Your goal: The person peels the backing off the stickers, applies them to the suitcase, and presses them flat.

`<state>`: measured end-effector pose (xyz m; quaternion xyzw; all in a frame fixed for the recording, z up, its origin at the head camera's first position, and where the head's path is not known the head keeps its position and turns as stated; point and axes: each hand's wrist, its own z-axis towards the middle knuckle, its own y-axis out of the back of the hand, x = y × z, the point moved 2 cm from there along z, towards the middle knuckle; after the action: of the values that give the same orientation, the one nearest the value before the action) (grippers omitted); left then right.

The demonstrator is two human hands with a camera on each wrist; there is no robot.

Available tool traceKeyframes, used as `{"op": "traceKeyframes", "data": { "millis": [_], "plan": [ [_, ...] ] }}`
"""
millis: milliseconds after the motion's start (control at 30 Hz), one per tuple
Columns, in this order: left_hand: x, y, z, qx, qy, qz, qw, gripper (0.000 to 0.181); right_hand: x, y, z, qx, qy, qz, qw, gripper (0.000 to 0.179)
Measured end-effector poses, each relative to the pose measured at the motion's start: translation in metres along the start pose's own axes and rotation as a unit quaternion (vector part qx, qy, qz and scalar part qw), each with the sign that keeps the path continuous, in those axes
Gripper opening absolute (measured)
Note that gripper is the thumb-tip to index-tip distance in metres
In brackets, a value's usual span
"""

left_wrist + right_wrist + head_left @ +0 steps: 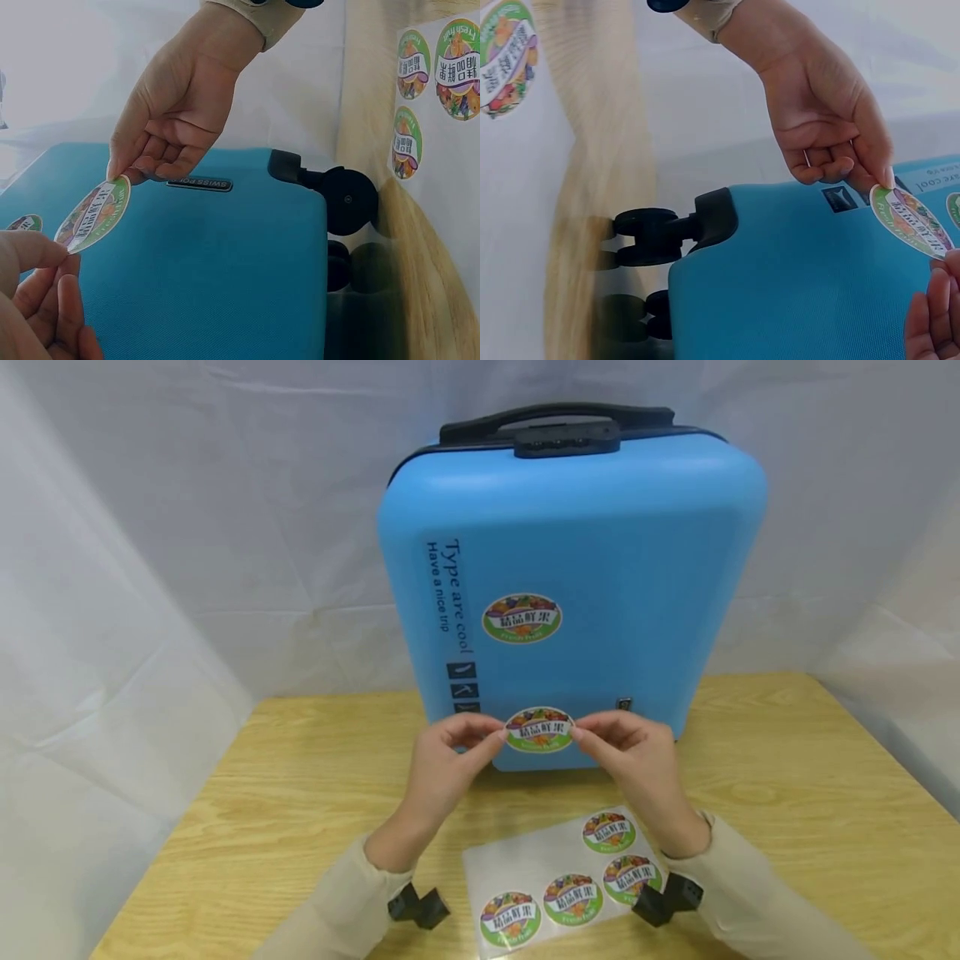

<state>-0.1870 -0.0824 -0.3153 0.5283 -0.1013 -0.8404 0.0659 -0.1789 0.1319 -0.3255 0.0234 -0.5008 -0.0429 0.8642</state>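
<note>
An oval fruit sticker (539, 730) is stretched between both hands in front of a blue suitcase (600, 568). My left hand (450, 768) pinches its left end between thumb and forefinger; my right hand (637, 756) pinches the right end the same way. In the left wrist view the sticker (94, 214) stands off the suitcase front, tilted, with the left hand (37, 300) at lower left. The right wrist view shows the sticker (911, 221) and the right hand (937, 315) at the edge. A matching sticker (522, 618) is stuck higher on the suitcase.
A white backing sheet (510, 860) with several oval stickers lies on the wooden table (315, 793), below the hands. The suitcase stands upright on black wheels (349, 201), its black handle (555, 417) on top. Pale cloth (225, 527) hangs behind.
</note>
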Motion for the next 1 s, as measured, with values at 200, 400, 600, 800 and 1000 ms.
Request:
{"op": "traceKeyframes", "data": {
  "millis": [200,400,600,800,1000],
  "plan": [
    [-0.001,0.003,0.003,-0.012,0.0,0.006,0.9999,0.007,0.002,-0.004,0.005,-0.011,0.009,0.024,0.9996,0.009],
    [-0.006,0.007,0.006,-0.03,-0.01,-0.001,0.9995,0.008,0.005,-0.008,0.009,-0.012,0.031,0.01,0.9994,0.008],
    [-0.007,0.009,0.01,-0.043,-0.02,0.003,0.9989,0.008,0.007,-0.01,0.014,-0.01,0.01,0.001,0.9999,0.008],
    [-0.009,0.012,0.013,-0.057,-0.029,0.009,0.9979,0.007,0.01,-0.013,0.019,-0.012,0.006,-0.004,0.9999,0.01],
    [-0.015,0.011,0.018,-0.068,-0.067,0.02,0.9952,0.009,0.012,-0.014,0.024,-0.026,0.014,-0.003,0.9996,0.01]
  ]
}}
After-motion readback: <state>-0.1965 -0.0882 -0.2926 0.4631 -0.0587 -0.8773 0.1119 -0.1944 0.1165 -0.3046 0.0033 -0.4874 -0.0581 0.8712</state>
